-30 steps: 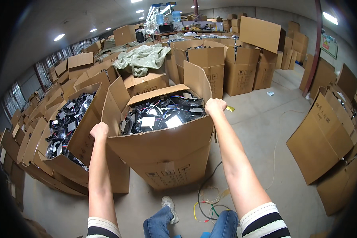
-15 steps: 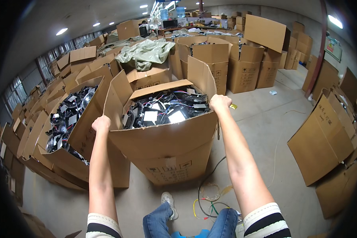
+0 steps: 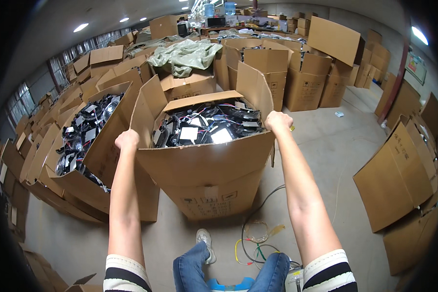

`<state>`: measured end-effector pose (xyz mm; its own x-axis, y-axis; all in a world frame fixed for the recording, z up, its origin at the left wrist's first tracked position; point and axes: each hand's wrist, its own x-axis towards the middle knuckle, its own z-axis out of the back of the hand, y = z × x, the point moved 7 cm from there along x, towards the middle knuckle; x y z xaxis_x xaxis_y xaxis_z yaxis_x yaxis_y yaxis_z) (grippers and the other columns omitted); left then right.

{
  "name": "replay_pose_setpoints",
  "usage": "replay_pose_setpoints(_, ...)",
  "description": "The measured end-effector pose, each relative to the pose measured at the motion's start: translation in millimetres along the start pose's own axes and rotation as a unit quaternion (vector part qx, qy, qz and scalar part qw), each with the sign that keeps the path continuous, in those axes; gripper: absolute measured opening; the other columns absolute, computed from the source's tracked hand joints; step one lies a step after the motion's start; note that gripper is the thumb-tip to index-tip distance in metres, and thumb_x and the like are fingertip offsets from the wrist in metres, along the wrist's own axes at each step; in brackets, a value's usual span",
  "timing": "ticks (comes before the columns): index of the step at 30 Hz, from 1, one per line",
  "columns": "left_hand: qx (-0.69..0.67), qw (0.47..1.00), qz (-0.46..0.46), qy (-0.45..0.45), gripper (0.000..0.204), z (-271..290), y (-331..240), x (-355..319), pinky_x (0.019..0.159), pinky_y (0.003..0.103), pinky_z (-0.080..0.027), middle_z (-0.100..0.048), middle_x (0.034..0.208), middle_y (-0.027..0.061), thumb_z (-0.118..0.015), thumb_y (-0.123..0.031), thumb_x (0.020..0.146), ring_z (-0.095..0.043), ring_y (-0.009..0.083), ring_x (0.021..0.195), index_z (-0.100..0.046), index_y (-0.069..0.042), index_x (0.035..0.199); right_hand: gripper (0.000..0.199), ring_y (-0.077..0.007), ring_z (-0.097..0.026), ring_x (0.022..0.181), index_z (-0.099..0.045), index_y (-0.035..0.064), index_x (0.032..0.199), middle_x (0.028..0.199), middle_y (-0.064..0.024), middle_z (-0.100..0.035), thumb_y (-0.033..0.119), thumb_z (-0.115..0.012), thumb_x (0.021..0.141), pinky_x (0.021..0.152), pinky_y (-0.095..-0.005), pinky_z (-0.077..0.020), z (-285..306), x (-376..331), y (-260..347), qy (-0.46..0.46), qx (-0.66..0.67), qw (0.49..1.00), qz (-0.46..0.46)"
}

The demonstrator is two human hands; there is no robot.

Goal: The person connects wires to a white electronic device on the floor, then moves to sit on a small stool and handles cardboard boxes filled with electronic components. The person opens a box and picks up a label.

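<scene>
A tall open cardboard box (image 3: 204,170) stands right in front of me, its flaps raised. Black plastic parts (image 3: 211,121) with thin coloured wires and white labels fill it near the top. My left hand (image 3: 127,140) is closed around the box's near left corner edge. At the near right corner, my right hand (image 3: 279,121) grips the cardboard in a fist. Both arms are stretched forward, and the fingertips are partly hidden.
Another open box (image 3: 102,155) of similar black parts stands close on the left. A green plastic sheet (image 3: 185,56) covers a box behind. Folded cardboard (image 3: 399,180) leans at the right. A dark cable (image 3: 260,207) and coloured wires lie on the floor near my legs.
My view has shifted slightly. The box appears a little higher in the picture and slightly farther from my feet. Both hands keep hold of its edges.
</scene>
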<state>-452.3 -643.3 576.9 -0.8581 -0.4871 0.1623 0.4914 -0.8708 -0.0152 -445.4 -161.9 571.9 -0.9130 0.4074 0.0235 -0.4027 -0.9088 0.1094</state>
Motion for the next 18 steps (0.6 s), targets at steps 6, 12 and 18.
replay_pose_setpoints(6, -0.02, 1.0, 0.017, 0.011, 0.028, 6, -3, -8, 0.079, 0.035, -0.046, -0.06, 0.104, 0.0121, -0.047, -0.019, 0.078, -0.057, 0.0252, 0.099, -0.065, -0.009, 0.097, 0.027, -0.0225, -0.056, 0.101, -0.064, 0.0122, 0.099, 0.106, -0.008, -0.06, 0.02, -0.047, 0.078, 0.08, -0.0334, -0.0447, 1, -6, -5, 0.005, 0.005, 1.0, -0.01)
replay_pose_setpoints(12, -0.057, 0.996, 0.055, 0.03, 0.029, 9, 4, -15, 0.081, 0.034, -0.045, -0.059, 0.107, 0.011, -0.047, -0.019, 0.078, -0.056, 0.0247, 0.101, -0.064, -0.009, 0.099, 0.029, -0.0235, -0.055, 0.104, -0.062, 0.0109, 0.101, 0.11, -0.0092, -0.058, 0.019, -0.049, 0.076, 0.082, -0.0341, -0.0442, 4, -12, -7, 0.013, 0.008, 1.0, -0.019)
replay_pose_setpoints(18, -0.035, 0.998, 0.002, 0.043, 0.029, 0, 1, -9, 0.081, 0.035, -0.045, -0.059, 0.106, 0.0115, -0.047, -0.019, 0.078, -0.056, 0.0247, 0.101, -0.063, -0.009, 0.1, 0.029, -0.0249, -0.055, 0.103, -0.062, 0.0103, 0.1, 0.107, -0.0108, -0.059, 0.018, -0.049, 0.076, 0.082, -0.0348, -0.0447, 1, -15, -11, 0.001, -0.017, 1.0, -0.008)
